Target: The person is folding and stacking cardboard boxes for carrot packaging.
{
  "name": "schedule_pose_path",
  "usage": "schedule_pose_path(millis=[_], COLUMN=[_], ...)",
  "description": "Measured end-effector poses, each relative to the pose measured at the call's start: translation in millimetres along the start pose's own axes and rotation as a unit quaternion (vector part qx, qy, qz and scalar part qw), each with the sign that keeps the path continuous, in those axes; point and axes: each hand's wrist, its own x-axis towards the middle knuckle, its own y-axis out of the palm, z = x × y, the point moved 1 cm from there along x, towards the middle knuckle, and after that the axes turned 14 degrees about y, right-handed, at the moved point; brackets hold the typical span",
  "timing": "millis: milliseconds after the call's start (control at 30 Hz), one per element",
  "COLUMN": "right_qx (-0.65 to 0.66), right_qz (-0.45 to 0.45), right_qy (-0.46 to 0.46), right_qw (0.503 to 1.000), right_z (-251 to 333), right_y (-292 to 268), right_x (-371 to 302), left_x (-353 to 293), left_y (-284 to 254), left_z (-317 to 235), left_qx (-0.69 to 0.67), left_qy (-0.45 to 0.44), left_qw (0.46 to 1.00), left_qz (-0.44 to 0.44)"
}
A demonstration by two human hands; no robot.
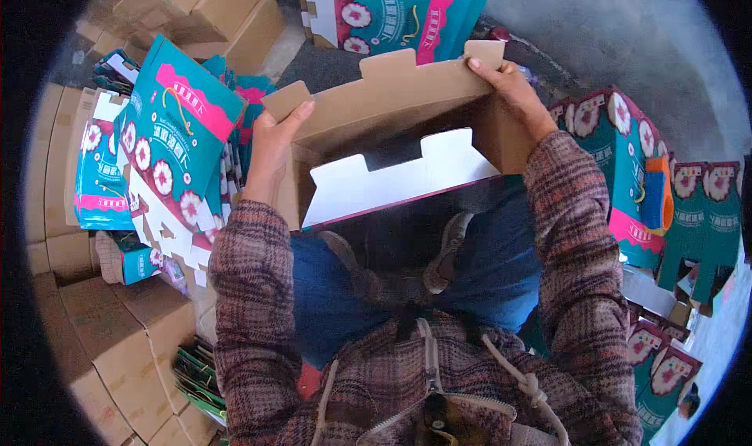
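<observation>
In front of my knees a cardboard box (368,105) stands partly folded, its plain brown inside facing up and tabs rising from its far edge. My left hand (274,150) is closed on the far left corner, thumb along the small tab there. At the far right corner my right hand (517,93) grips the wall, thumb pressed on another tab. A white notched flap (403,178) with a dark red edge slants across the near side of the box. Between the walls the bottom lies in shadow, and the outer sides are mostly hidden.
Teal printed flat cartons (176,121) lean in a pile at left. Brown cardboard boxes (125,360) are stacked along the left side. Beyond the box stands another teal carton (399,15). Folded teal cartons (619,164) line the right, near an orange and blue object (656,193).
</observation>
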Motion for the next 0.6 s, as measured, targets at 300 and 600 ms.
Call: schedule_pose_path(millis=[300, 600], right_qx=[-0.067, -0.076], right_qz=[-0.019, -0.14], right_qy=[0.028, -0.159], right_qw=[0.997, 0.974], right_z=[7, 1], right_y=[-2, 3], right_x=[-6, -6], left_x=[3, 2], left_y=[9, 16], left_z=[5, 5], left_qx=[-0.009, 0.019], left_qy=[0.014, 0.034], left_qw=[0.998, 0.998], left_qz=[-0.061, -0.049])
